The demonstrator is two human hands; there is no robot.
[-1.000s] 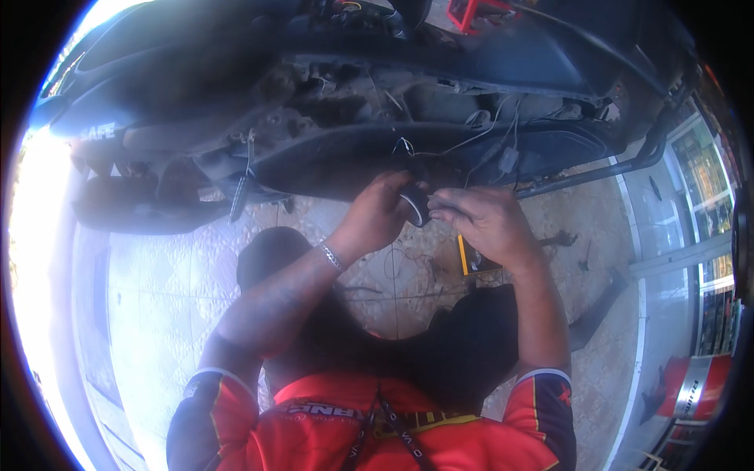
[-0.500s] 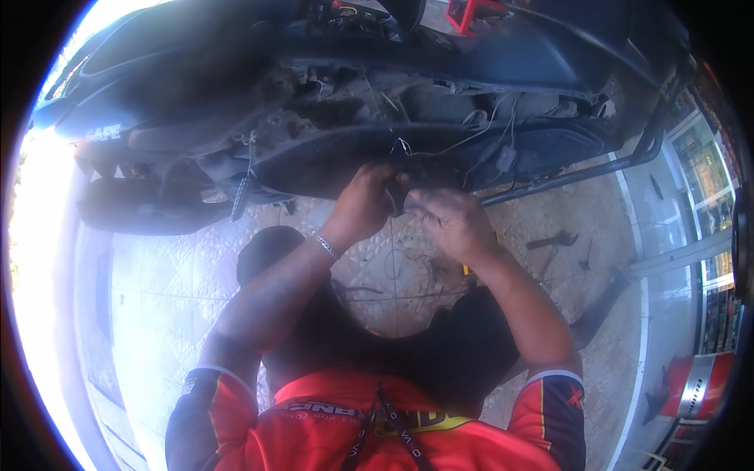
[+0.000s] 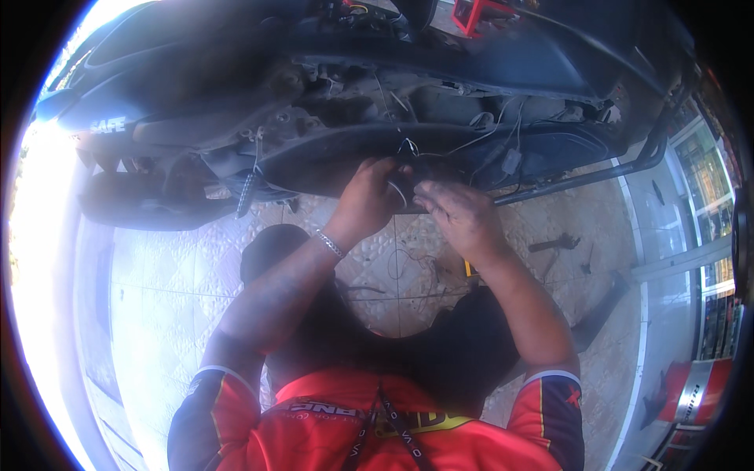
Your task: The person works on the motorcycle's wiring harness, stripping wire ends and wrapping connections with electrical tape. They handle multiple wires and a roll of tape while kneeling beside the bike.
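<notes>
From the left stretched the black bike [image 3: 181,90], its side already opened up, and there was the left hand [image 3: 367,196], curled round a dark roll [image 3: 403,189] in front of the lower panel! Just above, pale wire ends [image 3: 411,147] stuck out, no covering visible on them. Right hand [image 3: 462,216] beside the roll, fingers bent; whether they pinched anything, I couldn't tell. Farther right, a connector [image 3: 511,162] sat among exposed wires, the side not yet closed.
</notes>
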